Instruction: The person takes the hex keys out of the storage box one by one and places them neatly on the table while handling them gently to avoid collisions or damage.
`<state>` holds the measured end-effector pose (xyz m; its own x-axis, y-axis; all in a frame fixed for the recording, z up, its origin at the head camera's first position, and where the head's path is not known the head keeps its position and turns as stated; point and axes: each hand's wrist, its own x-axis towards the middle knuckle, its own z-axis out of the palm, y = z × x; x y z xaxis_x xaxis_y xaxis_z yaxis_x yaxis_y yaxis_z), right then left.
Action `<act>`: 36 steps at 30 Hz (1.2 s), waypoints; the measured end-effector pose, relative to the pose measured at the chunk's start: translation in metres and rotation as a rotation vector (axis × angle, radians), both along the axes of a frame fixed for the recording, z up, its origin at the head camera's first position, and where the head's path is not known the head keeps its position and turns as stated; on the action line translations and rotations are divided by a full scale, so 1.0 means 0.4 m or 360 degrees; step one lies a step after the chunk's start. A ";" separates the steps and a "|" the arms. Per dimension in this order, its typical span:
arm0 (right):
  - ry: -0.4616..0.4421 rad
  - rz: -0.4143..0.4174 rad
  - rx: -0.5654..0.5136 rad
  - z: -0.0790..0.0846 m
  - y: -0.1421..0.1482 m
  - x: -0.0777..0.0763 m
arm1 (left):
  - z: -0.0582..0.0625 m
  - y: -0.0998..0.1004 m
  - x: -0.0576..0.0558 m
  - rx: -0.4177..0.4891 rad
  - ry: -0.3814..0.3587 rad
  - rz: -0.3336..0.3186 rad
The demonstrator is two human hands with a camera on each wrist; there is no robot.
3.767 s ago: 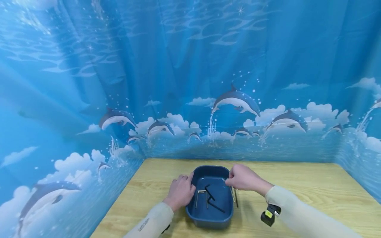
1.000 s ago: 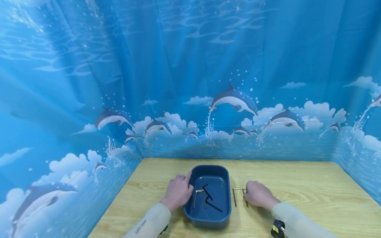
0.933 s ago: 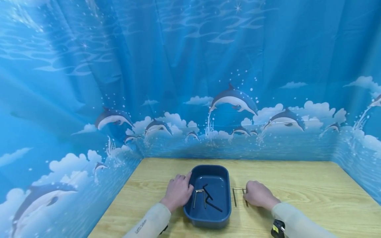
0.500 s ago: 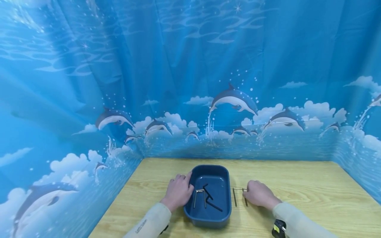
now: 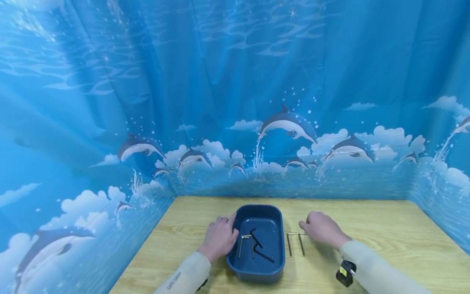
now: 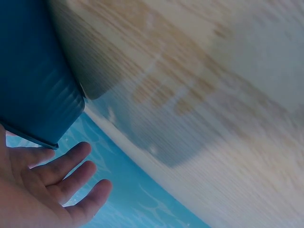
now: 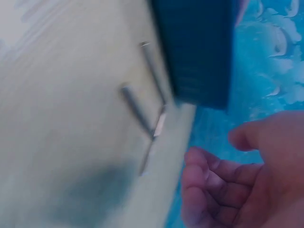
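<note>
The blue tray (image 5: 257, 269) is being steadied by the left hand (image 5: 219, 238), whose loose fingers are resting on its left rim. Dark and silver bent keys (image 5: 257, 245) are lying inside. Just right of the tray, two silver bent keys (image 5: 295, 243) are lying on the wooden table (image 5: 385, 237). Behind them, the right hand (image 5: 321, 228) is being held with its fingers apart, holding nothing.

- Right wrist view: silver hex keys (image 7: 142, 111) motion-blurred, count unclear.
- Left wrist view: blue tray (image 6: 33, 80) cut off at left edge, contents hidden.
</note>
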<state>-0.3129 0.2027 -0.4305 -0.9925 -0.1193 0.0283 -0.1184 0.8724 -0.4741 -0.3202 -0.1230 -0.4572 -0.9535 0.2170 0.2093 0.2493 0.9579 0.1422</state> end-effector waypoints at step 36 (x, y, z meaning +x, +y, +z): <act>-0.0323 0.0549 0.0266 0.111 -0.351 -0.087 | 0.004 -0.006 -0.003 -0.0055 -0.0016 -0.0028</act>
<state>-0.3478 0.0624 -0.3860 -0.8771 -0.4314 -0.2113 -0.3354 0.8648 -0.3736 -0.3214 -0.1255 -0.4555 -0.9514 0.2410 0.1919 0.2651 0.9577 0.1116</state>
